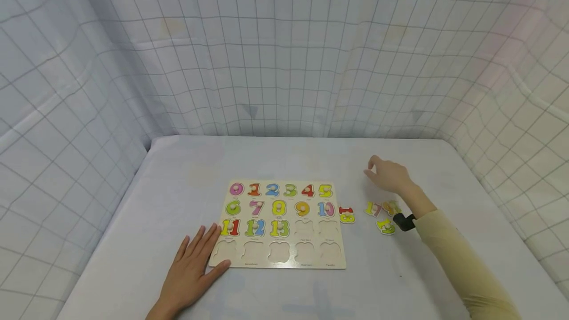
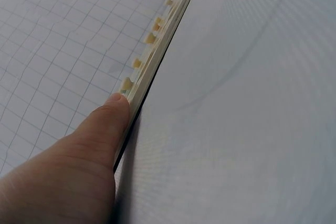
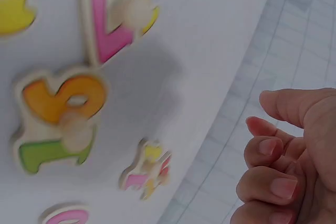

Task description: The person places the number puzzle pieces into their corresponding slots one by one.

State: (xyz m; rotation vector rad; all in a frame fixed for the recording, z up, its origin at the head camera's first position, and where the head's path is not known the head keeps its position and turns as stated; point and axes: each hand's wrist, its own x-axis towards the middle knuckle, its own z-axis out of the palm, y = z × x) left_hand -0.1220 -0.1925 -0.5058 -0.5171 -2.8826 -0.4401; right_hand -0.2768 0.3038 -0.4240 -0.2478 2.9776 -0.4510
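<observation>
A wooden number puzzle board (image 1: 311,248) lies on the table, with knobbed number pieces filling its upper rows up to the yellow 13 piece (image 1: 279,228). My left hand (image 1: 188,273) rests at the board's lower left corner, fingers spread; its thumb (image 2: 107,121) touches the board's edge. My right hand (image 1: 387,176) hovers beyond the loose pieces, its fingers curled and apart from the thumb, holding nothing. Nearest it lie a pink-and-yellow 17 piece (image 1: 373,209) and an orange-and-green piece (image 3: 79,98). A red-and-yellow 18 piece (image 1: 346,215) sits beside the board's right edge.
Bare recesses (image 1: 279,252) show in the board's lower rows. Another green-and-yellow piece (image 1: 386,226) lies near the dark wrist strap (image 1: 404,221). White gridded cloth walls (image 1: 284,63) surround the white table (image 1: 191,177) at the back and sides.
</observation>
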